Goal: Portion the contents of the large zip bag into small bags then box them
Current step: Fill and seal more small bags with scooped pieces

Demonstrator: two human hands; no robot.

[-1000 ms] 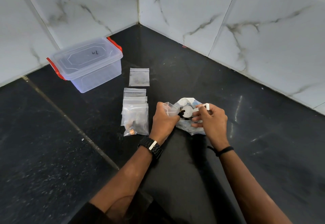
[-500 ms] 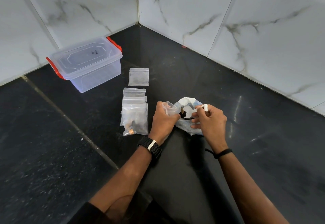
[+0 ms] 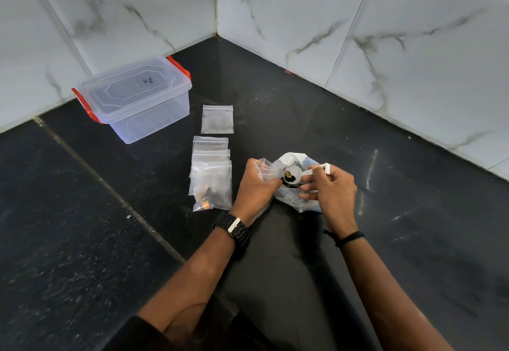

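Floor: black polished tile point(image 3: 413, 240), white marble wall tiles behind, corner ahead of the hands.
Scoop: white plastic scoop point(image 3: 292, 175) between the hands, bowl level, small dark and tan bits in it; stiff, light, contents loose, would spill if tipped early.
Right hand: right hand point(image 3: 332, 189) pinches the scoop handle with fingers curled round it; handle end is the place to hold.
Small bag: clear small bag point(image 3: 265, 170) in the left hand, mouth held toward the scoop, touching or just short of it, cannot tell; thin soft film, slippery, likely collapses unless the mouth is pinched open at the rim.
Left hand: left hand point(image 3: 254, 187) curled round the small bag.
Big bag: large zip bag point(image 3: 296, 196) crumpled under and between both hands on the floor; floppy, light.
Filled bags: stack of bags point(image 3: 210, 178) just left of the left hand, front one showing contents.
Empty bag: flat bag point(image 3: 217, 119) beyond the stack.
Box: clear box point(image 3: 135, 97), red latches, lid on, well left and ahead of the hands.
Step, judged: tipping a scoop into the small bag.
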